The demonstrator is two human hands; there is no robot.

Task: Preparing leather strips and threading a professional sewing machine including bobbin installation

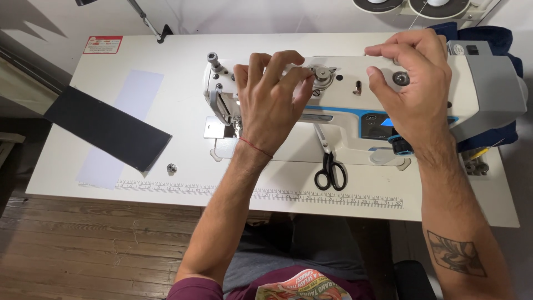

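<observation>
Nearest the person, at 6 o'clock on the white tabletop (166, 111), a printed ruler strip (261, 194) is seen along the front edge, and black-handled scissors (330, 166) are laid just behind it, blades pointing away towards the machine bed.

Beyond them the white industrial sewing machine (477, 94) is stretched from the centre to 3 o'clock. The left hand (272, 100) is held over the machine's head end, its fingers curled and pinched together beside the round metal tension disc (321, 76); whether a thread is caught between the fingertips cannot be told. The right hand (413, 83) is rested on the machine's top, fingers bent over the far edge, thumb beside a dark knob (401, 78); nothing is seen gripped in it.

The step in hand is judged to be threading at the disc. It is done well if the thread is kept taut between both hands and seated fully between the disc plates, the machine being steadied meanwhile.

The needle area (236, 125) is largely hidden beneath the left hand. At 9 o'clock a dark fabric strip (105, 128) is laid across a pale sheet (133, 105), with a small metal bobbin (171, 167) near them; all are well apart from the work. At 12 to 1 o'clock thread spools (413, 5) are partly seen. Nothing is judged to stand in the way.
</observation>
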